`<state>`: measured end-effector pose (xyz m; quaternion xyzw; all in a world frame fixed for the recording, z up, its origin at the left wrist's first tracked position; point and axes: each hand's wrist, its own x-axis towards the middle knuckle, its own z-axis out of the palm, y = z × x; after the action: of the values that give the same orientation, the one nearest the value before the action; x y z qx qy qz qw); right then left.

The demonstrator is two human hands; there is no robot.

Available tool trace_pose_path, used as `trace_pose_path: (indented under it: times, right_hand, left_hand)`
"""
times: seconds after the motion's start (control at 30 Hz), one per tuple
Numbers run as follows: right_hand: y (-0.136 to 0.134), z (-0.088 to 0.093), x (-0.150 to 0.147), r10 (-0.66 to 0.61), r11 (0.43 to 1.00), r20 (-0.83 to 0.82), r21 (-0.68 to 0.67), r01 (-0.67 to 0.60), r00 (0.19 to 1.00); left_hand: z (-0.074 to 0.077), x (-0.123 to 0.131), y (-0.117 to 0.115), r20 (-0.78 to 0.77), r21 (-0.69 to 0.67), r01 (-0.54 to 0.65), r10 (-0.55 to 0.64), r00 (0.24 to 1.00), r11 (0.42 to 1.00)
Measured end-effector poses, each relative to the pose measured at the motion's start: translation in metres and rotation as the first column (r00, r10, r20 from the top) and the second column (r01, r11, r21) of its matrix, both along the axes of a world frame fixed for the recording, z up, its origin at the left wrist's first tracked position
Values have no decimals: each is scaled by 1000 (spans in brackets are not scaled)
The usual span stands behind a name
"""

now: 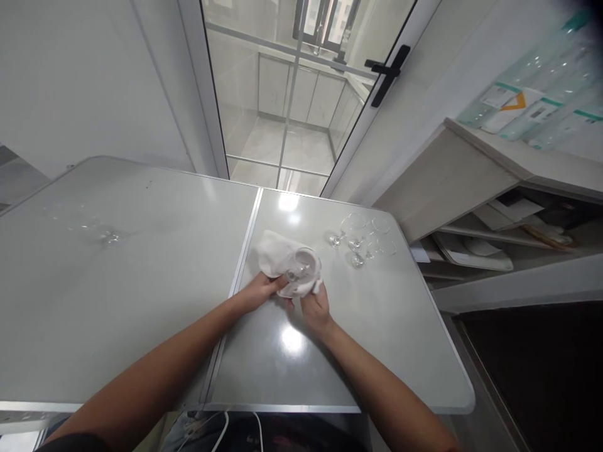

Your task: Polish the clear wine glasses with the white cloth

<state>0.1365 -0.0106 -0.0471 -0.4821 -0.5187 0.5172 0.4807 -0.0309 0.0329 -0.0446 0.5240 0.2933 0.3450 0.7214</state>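
Observation:
Above the table, near its metal seam, a stemmed glass (301,269) is wrapped in a white cloth (276,251). My left hand (260,290) is closed at the left of this bundle, its thumb lying against the glass and cloth. From the right and below, my right hand (318,309) is closed on the cloth around the glass. Some of its fingers are hidden under the bundle. To the right stand several clear stemmed glasses (357,245) close together. Far to the left, another clear glass (109,238) is on the table, faint against its surface.
The glossy pale table (155,301) has a raised metal strip (245,245) across it. Behind is a glass door (282,94) with a black handle (389,72). A shelf unit (490,163) at the right carries large clear bottles (541,94). White cables (226,430) hang at the front edge.

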Motion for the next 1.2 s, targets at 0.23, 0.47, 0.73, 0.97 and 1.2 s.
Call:
trace_pose_path:
  times: [0.23,0.47,0.73,0.97,1.2]
  right_hand:
    - [17,17,7,-62,959,30,277,51,998]
    - [25,23,15,35,999,82,19,-36,996]
    - [24,38,17,318,936,-65,-140,-324,946]
    - [28,28,18,117,985,-35,-121,-120,993]
    - [37,37,36,-574,818,-243,-151,554,782]
  left_hand:
    - [9,1,0,-85,82,-172,179,980,982]
    - [10,0,14,300,162,-340,282,911,926]
    - [9,4,7,360,35,-215,189,914,976]
    - [13,3,10,341,70,-223,186,922,972]
    - [10,0,12,325,167,-369,302,896,914]
